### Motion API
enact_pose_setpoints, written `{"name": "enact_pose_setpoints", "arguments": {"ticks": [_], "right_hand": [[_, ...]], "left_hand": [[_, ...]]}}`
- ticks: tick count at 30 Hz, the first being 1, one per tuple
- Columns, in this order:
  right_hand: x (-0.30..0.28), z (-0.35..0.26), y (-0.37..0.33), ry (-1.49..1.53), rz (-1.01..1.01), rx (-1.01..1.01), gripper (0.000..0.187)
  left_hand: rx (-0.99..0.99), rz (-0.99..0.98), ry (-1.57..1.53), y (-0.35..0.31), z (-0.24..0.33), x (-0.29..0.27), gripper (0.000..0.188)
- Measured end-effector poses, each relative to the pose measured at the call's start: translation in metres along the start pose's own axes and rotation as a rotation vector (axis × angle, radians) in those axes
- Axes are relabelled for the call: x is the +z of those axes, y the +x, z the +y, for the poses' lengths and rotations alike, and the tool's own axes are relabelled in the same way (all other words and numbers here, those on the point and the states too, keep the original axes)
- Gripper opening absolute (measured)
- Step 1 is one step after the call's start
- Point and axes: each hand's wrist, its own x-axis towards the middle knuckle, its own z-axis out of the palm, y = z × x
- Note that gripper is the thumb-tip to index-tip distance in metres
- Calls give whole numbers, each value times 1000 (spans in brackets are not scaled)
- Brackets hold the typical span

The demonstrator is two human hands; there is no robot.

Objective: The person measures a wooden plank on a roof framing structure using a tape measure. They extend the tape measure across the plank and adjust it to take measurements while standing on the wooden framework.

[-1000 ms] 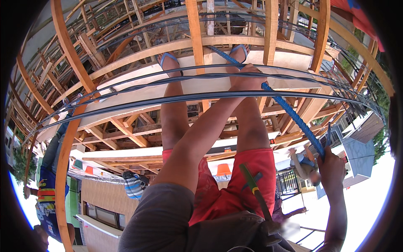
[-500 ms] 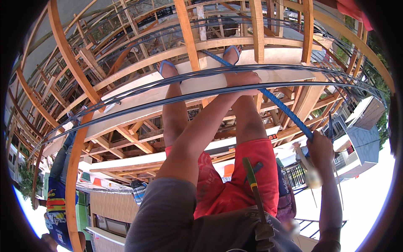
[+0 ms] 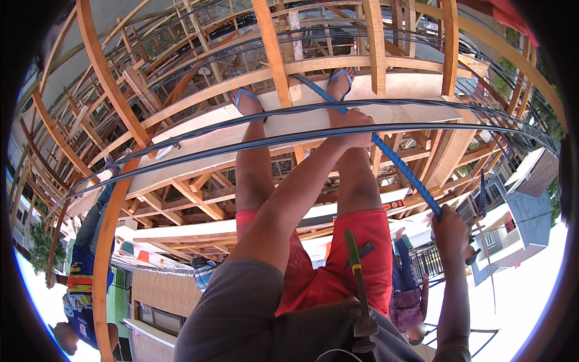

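Left hand [image 3: 359,128] and right hand [image 3: 451,232] are closed around the blue-wrapped rod [image 3: 405,171]. Black cables [image 3: 289,137] cross its middle, crowding it; its far end lies by the pale board's [image 3: 410,113] edge.

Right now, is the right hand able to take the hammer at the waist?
Probably not: the right hand is closed around the blue bar, though the way to the hammer looks open.

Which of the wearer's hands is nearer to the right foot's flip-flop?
Left. The left hand grips the blue spiral-wrapped line just below the flip-flop in view; the right hand grips it farther down and right.
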Motion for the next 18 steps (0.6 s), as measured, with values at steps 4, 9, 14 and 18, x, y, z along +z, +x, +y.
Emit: {"name": "enact_pose_setpoints", "arguments": {"ticks": [4, 9, 14, 18], "right_hand": [[-65, -3, 7, -82, 200, -112, 21], [-23, -9, 11, -73, 142, -25, 22], [76, 0, 37, 23, 113, 8, 28], [154, -4, 76, 238, 35, -15, 24]], "left_hand": [[-67, 110, -144, 24, -23, -17, 18], [-76, 107, -85, 12, -10, 1, 17], [4, 7, -8, -2, -5, 20, 7], [-59, -220, 89, -6, -9, 60, 8]]}}
